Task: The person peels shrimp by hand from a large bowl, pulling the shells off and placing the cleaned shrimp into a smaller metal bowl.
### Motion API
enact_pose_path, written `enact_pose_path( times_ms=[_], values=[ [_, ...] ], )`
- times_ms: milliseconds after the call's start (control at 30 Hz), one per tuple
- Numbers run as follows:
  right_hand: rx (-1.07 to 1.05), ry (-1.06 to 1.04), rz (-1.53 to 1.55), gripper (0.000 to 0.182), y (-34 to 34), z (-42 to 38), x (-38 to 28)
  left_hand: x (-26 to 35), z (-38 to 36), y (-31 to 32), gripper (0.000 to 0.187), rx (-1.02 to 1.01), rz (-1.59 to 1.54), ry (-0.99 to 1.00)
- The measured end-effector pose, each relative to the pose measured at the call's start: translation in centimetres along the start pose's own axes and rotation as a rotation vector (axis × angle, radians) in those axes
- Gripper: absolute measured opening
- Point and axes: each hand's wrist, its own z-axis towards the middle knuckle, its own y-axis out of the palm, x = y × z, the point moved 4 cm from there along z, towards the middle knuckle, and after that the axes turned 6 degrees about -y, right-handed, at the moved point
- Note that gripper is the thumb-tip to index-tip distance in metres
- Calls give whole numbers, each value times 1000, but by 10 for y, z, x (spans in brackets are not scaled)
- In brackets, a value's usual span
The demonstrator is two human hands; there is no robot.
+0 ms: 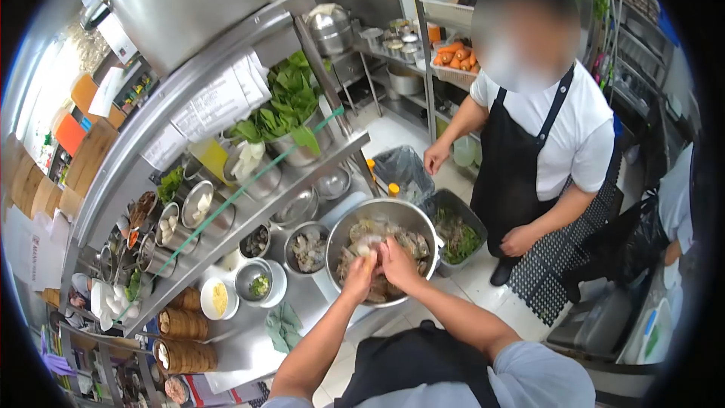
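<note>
Shrimp (408, 240): location?

"Heaped in the steel pot (370, 210), directly before the wearer, both hands over it"

"State of the grip?"

"Left hand (361, 275) and right hand (398, 263) meet above the heap, fingers bent and drawn close together. Something pale shows between them; what it is, and which hand grasps it, I cannot tell"

"Items adjoining?"

"Steel bowl (287, 248) just left of the pot, holding paler shrimp. Pan of dark pieces (254, 240) beside that. Nearer the wearer, chopped greens (260, 285) in a small bowl, then a white bowl (206, 298) with yellow contents. Cloth (283, 326), crumpled, on the counter (245, 366); steamers (185, 355) at its left end"

"And on the pot's other side?"

"Dark bin (470, 213) with leafy scraps, near the rim. Lined bin (404, 160) behind it"

"Other persons?"

"One co-worker (529, 136) standing across, white shirt, black apron, arms lowered. Behind, carrots (453, 54) in a crate on the rack"

"Shelf above the counter?"

"Leaves (291, 94) standing in a steel container"
</note>
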Motion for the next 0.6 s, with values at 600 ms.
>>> enact_pose_path(
  times_ms=[600],
  values=[
    [-772, 784, 2045, 28, 12, -17, -17, -1, 15, -8, 16, -34, -514, -63]
  ],
)
